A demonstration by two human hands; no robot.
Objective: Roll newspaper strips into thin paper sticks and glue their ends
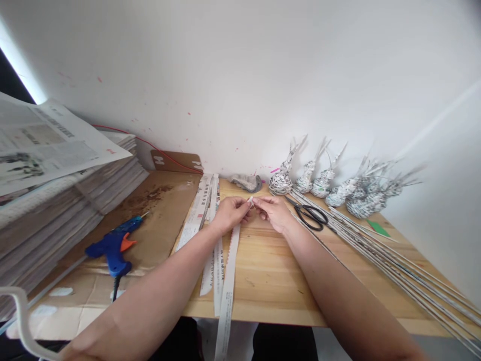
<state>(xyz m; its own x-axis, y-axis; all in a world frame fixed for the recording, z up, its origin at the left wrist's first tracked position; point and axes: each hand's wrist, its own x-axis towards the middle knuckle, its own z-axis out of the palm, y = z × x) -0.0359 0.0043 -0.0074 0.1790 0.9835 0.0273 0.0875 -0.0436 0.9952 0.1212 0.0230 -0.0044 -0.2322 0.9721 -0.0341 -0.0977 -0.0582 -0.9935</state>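
Over the middle of the wooden table, my left hand [233,213] and my right hand [271,210] meet and pinch the top end of a newspaper strip [227,291]. That end is small and looks folded or rolled between my fingertips. From under my left hand the strip hangs down past the table's front edge. More cut newspaper strips [197,215] lie flat just left of my hands. Black-handled scissors [311,214] rest to the right of my right hand, beside a bundle of thin rolled paper sticks [379,255].
Several woven paper figures [281,181] stand along the wall at the back right. A grey cloth [246,183] lies behind my hands. On the left, a blue glue gun [112,245] sits on cardboard [161,195] beside a tall newspaper stack [75,200]. A green piece [379,228] lies far right.
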